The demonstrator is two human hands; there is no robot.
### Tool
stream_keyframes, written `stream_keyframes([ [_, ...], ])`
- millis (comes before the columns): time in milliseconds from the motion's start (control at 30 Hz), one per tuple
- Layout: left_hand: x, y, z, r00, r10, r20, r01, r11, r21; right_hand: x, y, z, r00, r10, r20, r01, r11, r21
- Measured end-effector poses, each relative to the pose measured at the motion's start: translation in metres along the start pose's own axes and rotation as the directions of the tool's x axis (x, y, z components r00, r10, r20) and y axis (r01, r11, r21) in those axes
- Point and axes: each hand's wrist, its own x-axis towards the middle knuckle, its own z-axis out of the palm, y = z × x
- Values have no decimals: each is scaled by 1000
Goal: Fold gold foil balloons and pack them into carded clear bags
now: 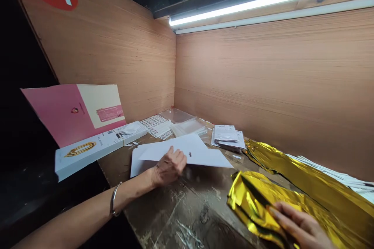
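My left hand [169, 168] rests on the near edge of a stack of white sheets [187, 151] on the worn table [187, 210], its fingers curled over the top sheet's edge. A metal bangle circles that wrist. My right hand [300, 227] lies at the lower right with its fingers stretched flat on a folded piece of shiny gold foil [257, 202]. More gold foil [306, 179] stretches away along the right wall.
A long white box [96, 148] printed with a gold figure lies at the left, a pink and cream card [76, 111] leaning behind it. Label sheets [156, 124], clear plastic bags [187, 124] and a small stack of printed cards [226, 135] sit near the plywood back corner.
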Motion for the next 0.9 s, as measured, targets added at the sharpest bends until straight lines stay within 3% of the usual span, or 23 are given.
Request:
stream_keyframes([
  [100,14,33,-1,933,273,-233,-281,960,0,-1,-27,-16,1000,19,21,-22,986,164],
  [200,19,58,8,860,358,-363,-400,915,-47,9,-24,-11,993,68,93,-80,987,141],
  [267,18,66,16,879,245,-409,-320,939,-125,19,-7,1,988,128,85,-128,992,-1],
  [333,17,69,21,907,-30,-421,-97,956,-278,26,13,11,992,125,9,-121,978,-170],
  [367,17,70,23,888,-208,-410,36,920,-390,29,21,15,995,96,-27,-99,964,-246],
  [433,19,73,26,762,-562,-321,222,692,-687,32,32,18,998,24,-50,-41,931,-363],
  [500,27,77,28,604,-791,-102,197,271,-942,32,35,17,999,-27,-46,4,895,-447],
  [533,32,80,29,558,-829,32,125,45,-991,32,34,16,998,-49,-40,23,876,-481],
  [567,38,83,29,541,-828,151,41,-153,-987,31,33,16,997,-66,-37,38,858,-512],
  [633,50,90,31,537,-787,304,-97,-415,-905,30,29,15,995,-86,-42,48,826,-561],
  [667,55,93,33,528,-775,347,-141,-483,-864,29,28,15,995,-88,-46,45,813,-581],
  [733,63,97,38,490,-778,394,-181,-533,-827,24,26,16,996,-77,-51,30,795,-605],
  [800,67,99,41,470,-797,380,-164,-502,-849,17,26,16,998,-51,-44,14,793,-609],
  [900,65,102,35,520,-799,302,-56,-384,-922,9,26,16,999,-11,-41,-16,804,-595],
])
